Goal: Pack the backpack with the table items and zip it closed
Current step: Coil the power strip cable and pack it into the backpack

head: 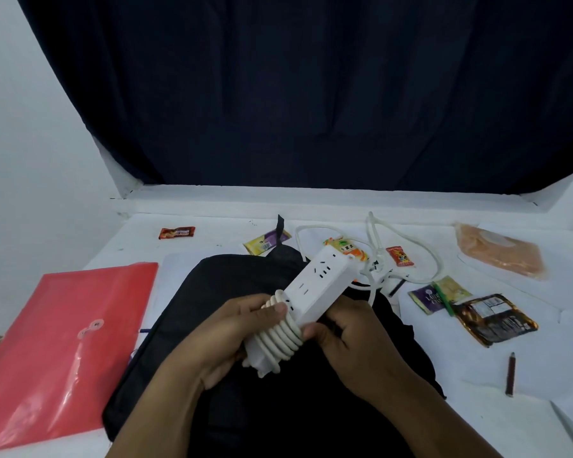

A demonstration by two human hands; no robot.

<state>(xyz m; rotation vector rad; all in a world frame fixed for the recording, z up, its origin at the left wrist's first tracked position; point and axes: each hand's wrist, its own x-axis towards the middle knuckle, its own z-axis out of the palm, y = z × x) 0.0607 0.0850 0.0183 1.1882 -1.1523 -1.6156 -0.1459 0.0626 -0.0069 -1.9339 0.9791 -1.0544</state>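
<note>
A black backpack (232, 325) lies flat on the white table (526, 408) in front of me. Above it I hold a white power strip (318, 285), tilted up to the right. Its white cord (280, 335) is wound in several turns around the near end, and the loose rest (407, 246) trails over the table behind. My left hand (232, 328) grips the wrapped end from the left, thumb on the coils. My right hand (348, 335) holds the strip's right side, fingers curled round it.
A red plastic envelope (67, 342) lies left of the backpack. Small snack packets (176, 232) are scattered at the back, a brown foil pack (493, 319) and a purple-yellow sachet (437, 294) at the right, an orange pouch (500, 249) far right, a dark pen (510, 375) near right. Dark curtain behind.
</note>
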